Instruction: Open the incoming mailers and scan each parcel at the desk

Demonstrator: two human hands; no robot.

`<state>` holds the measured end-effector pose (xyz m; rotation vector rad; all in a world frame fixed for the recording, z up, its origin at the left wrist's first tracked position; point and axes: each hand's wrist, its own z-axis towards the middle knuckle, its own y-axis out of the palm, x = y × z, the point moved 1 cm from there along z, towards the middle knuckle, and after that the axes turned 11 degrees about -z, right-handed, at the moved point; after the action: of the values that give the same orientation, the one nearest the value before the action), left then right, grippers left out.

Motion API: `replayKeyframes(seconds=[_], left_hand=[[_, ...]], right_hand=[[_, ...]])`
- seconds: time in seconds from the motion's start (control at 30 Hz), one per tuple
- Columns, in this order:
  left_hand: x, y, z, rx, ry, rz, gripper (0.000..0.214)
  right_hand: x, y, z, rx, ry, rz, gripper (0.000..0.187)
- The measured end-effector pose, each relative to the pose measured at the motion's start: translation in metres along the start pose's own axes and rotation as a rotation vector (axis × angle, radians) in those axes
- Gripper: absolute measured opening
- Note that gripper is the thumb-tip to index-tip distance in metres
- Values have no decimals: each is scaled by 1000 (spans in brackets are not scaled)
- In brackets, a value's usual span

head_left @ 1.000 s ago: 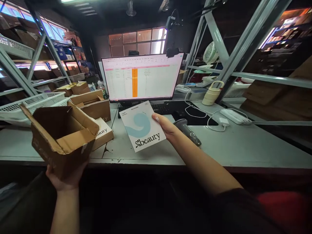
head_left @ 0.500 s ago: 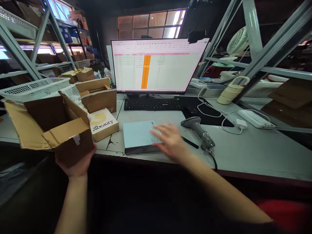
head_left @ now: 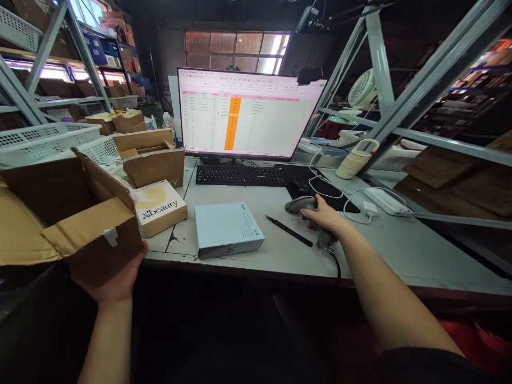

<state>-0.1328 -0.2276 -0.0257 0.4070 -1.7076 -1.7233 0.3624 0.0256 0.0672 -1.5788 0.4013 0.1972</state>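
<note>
My left hand (head_left: 116,282) is under an open cardboard box (head_left: 112,234), gripping its near lower side with the flaps folded out. On the right, my right hand (head_left: 326,216) is closed around the handle of a grey barcode scanner (head_left: 299,204), which lies on the desk with its cable trailing over the front edge. Between my hands sits a flat light-blue box (head_left: 224,226), and a black pen (head_left: 288,230) lies to its right. A cream box lettered "Sbeauty" (head_left: 162,208) rests beside the cardboard box.
A monitor (head_left: 248,122) showing a spreadsheet stands behind a black keyboard (head_left: 240,175). A second open carton (head_left: 154,168) and white plastic baskets (head_left: 48,141) are at the left. White cables, a power bank (head_left: 386,201) and a cream bottle (head_left: 356,160) stand right, near metal shelf posts.
My right hand has moved right, from over the light-blue box to the barcode scanner, and has closed on it. My left hand still holds the cardboard box. The view has shifted slightly right.
</note>
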Motion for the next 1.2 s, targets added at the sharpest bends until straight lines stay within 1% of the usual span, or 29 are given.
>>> replayKeyframes(seconds=[0.07,0.13,0.2,0.27,0.33,0.4,0.47,0.53,0.63,0.7,0.73,0.8,0.93,0.97,1.03,1.1,1.2], left_hand=[[-1,3,1,-21,33,23,66],[-3,7,0,-21,45,35,66],[-4,11,-1,-17,55,41,67],[-5,14,-3,-3,72,52,69],[-6,15,-5,15,84,68,71],[-5,15,-5,21,83,79,70],[-5,16,-6,15,73,83,69],[-5,17,-6,12,81,87,69],[-6,19,-7,1,102,93,66],[-6,19,-8,-3,106,92,66],[-6,18,-8,-5,105,92,66],[-6,18,-8,-7,108,99,66],[-5,21,-9,4,109,118,64],[-5,22,-9,12,110,122,64],[-6,26,-10,25,114,130,64],[-7,29,-11,27,115,135,63],[-8,29,-12,13,101,123,58]], right_hand=[[-16,-9,-11,-69,-59,109,101],[-37,-18,-24,-139,-172,207,100],[-61,-27,-37,-196,-296,232,98],[-82,-34,-49,-249,-399,207,98],[-98,-39,-58,-283,-475,152,97],[-108,-46,-66,-292,-532,86,95],[-110,-54,-72,-283,-564,30,94],[-107,-64,-77,-260,-588,24,93],[-94,-78,-80,-219,-631,109,89],[-83,-82,-75,-200,-629,170,87],[-76,-80,-71,-192,-610,184,87],[-62,-69,-58,-176,-534,175,87],[-37,-26,-25,-159,-307,59,84],[-32,-16,-17,-146,-273,17,81],[-24,-1,-2,-94,-252,-63,72],[-19,5,9,-16,-263,-112,64],[-16,-1,16,75,-267,-131,64]])
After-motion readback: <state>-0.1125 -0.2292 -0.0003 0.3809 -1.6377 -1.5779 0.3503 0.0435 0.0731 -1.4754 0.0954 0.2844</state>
